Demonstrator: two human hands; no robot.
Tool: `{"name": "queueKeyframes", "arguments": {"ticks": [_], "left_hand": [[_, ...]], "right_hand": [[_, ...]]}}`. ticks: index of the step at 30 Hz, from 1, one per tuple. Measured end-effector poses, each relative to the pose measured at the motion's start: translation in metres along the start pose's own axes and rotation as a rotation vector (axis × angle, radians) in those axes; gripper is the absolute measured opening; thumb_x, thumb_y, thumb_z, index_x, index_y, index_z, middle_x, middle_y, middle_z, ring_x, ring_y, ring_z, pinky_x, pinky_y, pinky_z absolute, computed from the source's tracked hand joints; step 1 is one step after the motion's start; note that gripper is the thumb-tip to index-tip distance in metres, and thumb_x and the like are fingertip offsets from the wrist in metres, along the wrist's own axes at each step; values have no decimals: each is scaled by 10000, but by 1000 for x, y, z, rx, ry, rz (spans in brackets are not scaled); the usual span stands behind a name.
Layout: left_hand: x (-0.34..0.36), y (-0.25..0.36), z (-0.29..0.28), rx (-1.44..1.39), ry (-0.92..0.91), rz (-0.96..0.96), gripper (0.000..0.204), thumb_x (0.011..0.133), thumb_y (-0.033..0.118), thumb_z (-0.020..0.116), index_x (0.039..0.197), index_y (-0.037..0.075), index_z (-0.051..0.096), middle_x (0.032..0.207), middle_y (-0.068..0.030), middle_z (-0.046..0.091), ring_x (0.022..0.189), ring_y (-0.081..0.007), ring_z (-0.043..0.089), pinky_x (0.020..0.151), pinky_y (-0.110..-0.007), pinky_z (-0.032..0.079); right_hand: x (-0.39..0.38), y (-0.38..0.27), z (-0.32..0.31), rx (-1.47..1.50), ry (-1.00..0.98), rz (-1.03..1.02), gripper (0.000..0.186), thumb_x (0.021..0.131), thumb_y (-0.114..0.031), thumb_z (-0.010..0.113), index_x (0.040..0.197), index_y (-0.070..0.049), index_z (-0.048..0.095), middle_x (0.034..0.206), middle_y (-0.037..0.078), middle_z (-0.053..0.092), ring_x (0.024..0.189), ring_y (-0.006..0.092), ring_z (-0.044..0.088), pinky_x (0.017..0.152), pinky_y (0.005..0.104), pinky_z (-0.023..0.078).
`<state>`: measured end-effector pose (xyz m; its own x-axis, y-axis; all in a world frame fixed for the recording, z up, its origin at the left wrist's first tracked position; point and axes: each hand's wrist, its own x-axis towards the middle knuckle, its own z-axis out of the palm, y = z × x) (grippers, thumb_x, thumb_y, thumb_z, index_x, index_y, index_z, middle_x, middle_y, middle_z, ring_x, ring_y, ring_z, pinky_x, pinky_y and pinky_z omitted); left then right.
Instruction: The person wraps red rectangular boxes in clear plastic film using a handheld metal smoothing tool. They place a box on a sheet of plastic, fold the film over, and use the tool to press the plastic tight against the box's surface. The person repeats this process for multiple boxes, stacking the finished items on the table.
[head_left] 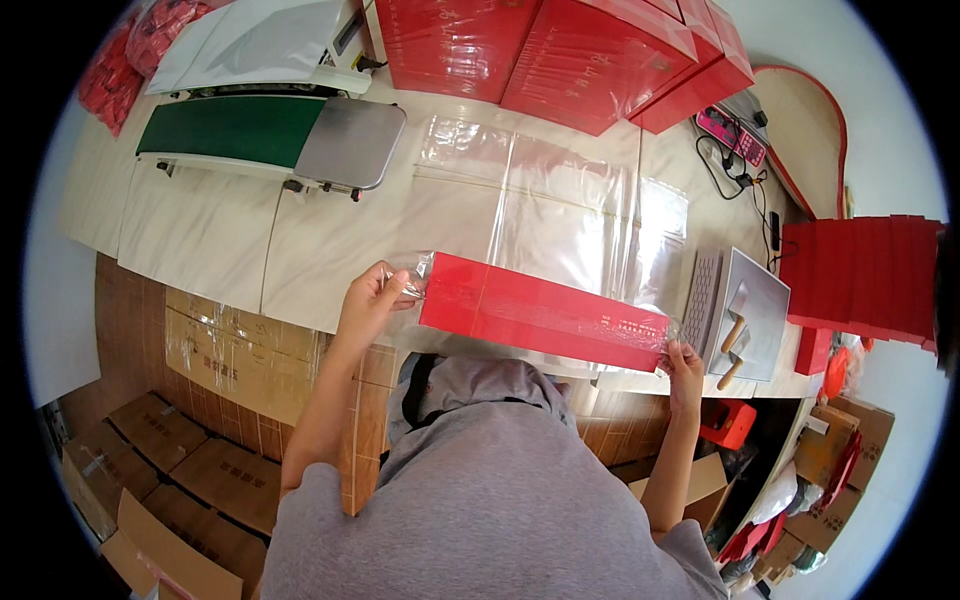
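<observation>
A long flat red box in a clear plastic sleeve lies horizontally across the front of the marble-patterned table. My left hand is closed on the crumpled clear plastic at the box's left end. My right hand is closed on the plastic at its right end. Beyond the box lie several flat clear plastic bags. Just right of the box stands a silver laptop-like tray or board with two wooden-handled tools on it.
A sealing machine with green conveyor stands back left. Large red boxes are at the back, red stacks at right. A pink power strip with cables lies back right. Cardboard boxes stand below left.
</observation>
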<state>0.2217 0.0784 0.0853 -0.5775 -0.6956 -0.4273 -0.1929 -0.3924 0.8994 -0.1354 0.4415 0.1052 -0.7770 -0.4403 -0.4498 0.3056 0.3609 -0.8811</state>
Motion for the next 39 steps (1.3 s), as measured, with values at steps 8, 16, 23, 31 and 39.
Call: {"name": "queueKeyframes", "arguments": {"ticks": [8,16,23,31,39], "left_hand": [[-1,25,-27,52,178,67,402,1034,355,406,1180,29,591,1004,-152,713,505,-44,514,476,-191,420],[1,12,-53,-30,383,78,320,1013,313,465,1206,85,582,1083,-83,687,653,-56,536,569,-191,431],[13,-122,-31,-313,472,-199,435,981,427,487,1274,109,531,1159,-32,627,943,-135,559,841,-318,449],[23,-224,14,-689,322,-368,709,945,633,408,1384,76,436,1219,-80,589,1165,-217,525,980,-373,394],[-6,-21,65,-918,294,318,802,966,667,214,1400,26,425,1414,-124,489,1321,-250,425,1124,-390,258]], "right_hand": [[2,-9,-23,-54,72,-8,185,937,-247,643,928,-62,631,757,39,642,562,92,568,562,232,489],[-15,-69,64,-640,292,-499,307,852,-133,706,1104,10,602,961,74,649,824,160,604,695,291,494],[-46,-78,235,-1121,-473,-926,947,572,-294,883,1394,-125,443,1377,195,399,1244,404,408,1057,498,348],[-37,-70,233,-1089,-543,-1049,960,561,-300,878,1399,-151,434,1244,184,439,1141,372,441,986,490,347],[-50,-104,151,-729,-478,-1112,1178,528,-241,944,1470,-77,256,1343,213,359,1243,385,394,1035,465,377]]}}
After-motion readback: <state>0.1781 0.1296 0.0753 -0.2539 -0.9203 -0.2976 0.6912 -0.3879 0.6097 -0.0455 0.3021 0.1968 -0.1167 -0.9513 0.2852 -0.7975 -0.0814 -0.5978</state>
